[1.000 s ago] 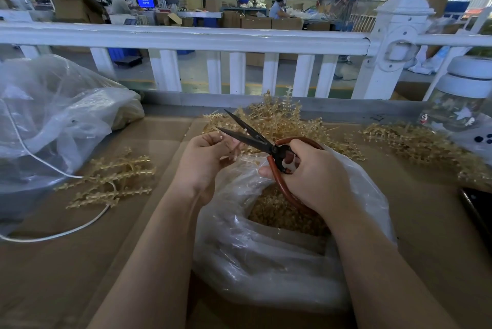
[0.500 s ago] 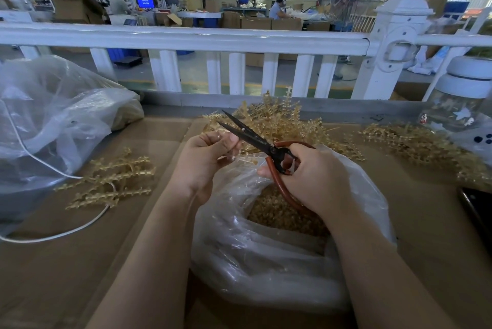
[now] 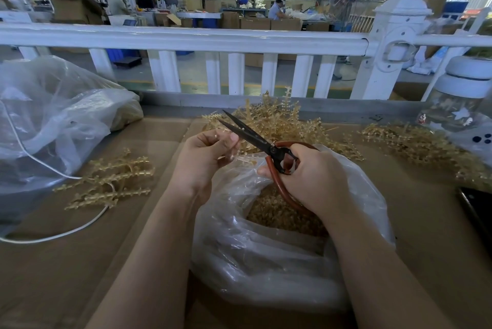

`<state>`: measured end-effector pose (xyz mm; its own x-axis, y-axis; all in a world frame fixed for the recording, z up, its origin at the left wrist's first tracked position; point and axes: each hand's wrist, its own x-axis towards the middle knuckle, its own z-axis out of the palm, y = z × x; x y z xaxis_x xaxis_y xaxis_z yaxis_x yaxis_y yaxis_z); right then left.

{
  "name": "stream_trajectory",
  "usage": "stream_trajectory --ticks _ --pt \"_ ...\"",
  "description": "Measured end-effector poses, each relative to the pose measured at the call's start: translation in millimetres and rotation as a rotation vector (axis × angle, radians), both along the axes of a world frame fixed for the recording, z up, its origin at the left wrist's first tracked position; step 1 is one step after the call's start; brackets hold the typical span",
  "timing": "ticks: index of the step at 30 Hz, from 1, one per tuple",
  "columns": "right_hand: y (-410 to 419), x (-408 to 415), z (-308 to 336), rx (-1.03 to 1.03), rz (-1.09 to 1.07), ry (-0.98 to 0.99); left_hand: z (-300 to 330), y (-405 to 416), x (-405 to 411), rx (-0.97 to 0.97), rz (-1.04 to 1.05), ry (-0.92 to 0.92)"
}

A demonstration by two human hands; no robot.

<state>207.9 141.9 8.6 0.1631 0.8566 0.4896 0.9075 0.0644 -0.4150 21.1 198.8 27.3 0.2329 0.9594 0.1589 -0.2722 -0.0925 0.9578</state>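
My right hand (image 3: pixel 311 179) grips the red handles of black-bladed scissors (image 3: pixel 247 132), whose blades stand apart and point up-left. My left hand (image 3: pixel 206 155) pinches a small tan plastic sprig (image 3: pixel 234 154) right beside the blades, above a clear plastic bag (image 3: pixel 266 248) with small tan cut pieces (image 3: pixel 277 211) inside. A heap of tan plastic sprigs (image 3: pixel 282 120) lies just behind the hands. Most of the held sprig is hidden by my fingers.
More tan sprigs lie at the left (image 3: pixel 111 179) and at the right (image 3: pixel 426 147). A big clear bag (image 3: pixel 53 115) and a white cable (image 3: pixel 53 232) occupy the left. A glass jar (image 3: pixel 458 105) and a dark phone (image 3: pixel 479 208) sit at the right; a white railing (image 3: pixel 186 38) runs behind.
The scissors have shifted a little up and left toward my left hand's fingertips, with the blades slightly less spread. My left hand keeps its pinch on the sprig.
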Motion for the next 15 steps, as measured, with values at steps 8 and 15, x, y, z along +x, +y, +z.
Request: stream_trajectory --ticks 8,15 --pt "-1.5 -0.3 -2.3 -0.012 0.003 0.002 2.9 -2.6 0.7 -0.019 0.038 -0.023" --pt "-4.7 -1.1 0.8 0.01 -0.011 -0.052 2.9 -5.3 3.2 0.055 0.08 0.018"
